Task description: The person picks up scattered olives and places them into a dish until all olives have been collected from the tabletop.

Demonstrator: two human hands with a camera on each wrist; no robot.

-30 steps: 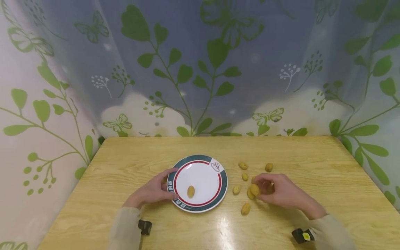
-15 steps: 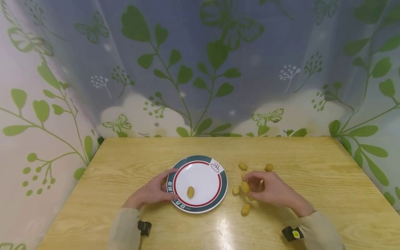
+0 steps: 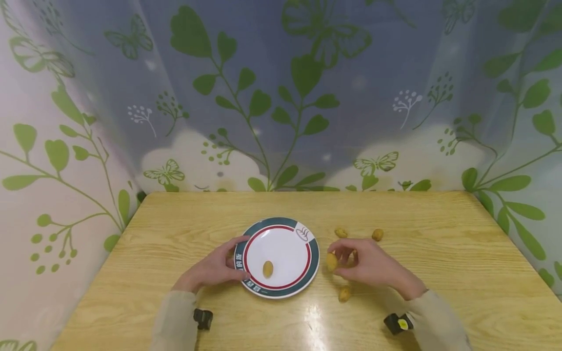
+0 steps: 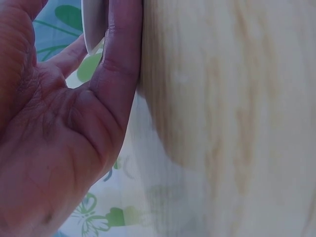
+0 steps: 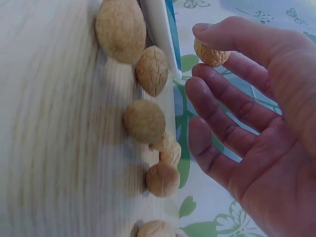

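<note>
A white plate [image 3: 285, 246] with a green rim and a red ring sits on the table. One walnut [image 3: 268, 269] lies on its lower left part. My left hand [image 3: 215, 265] holds the plate's left edge, the thumb over the rim; in the left wrist view the plate's edge shows between thumb and fingers. Just right of the plate, my right hand [image 3: 369, 263] pinches another walnut [image 5: 212, 53] between thumb and fingertips, raised over the table. Loose walnuts lie around and under that hand, such as one walnut [image 3: 345, 293] in front of it; some are hidden by it.
The wooden table [image 3: 193, 214] reaches back to a curtain [image 3: 246, 97] printed with leaves and butterflies. Two walnuts lie farther back, one walnut [image 3: 340, 233] near the plate and another walnut [image 3: 377, 235] to the right. In the right wrist view, several walnuts [image 5: 144, 121] line the tabletop.
My right hand, with the pinched walnut, has moved left from among the loose walnuts to close beside the plate's right rim. The left hand and plate have stayed put.
</note>
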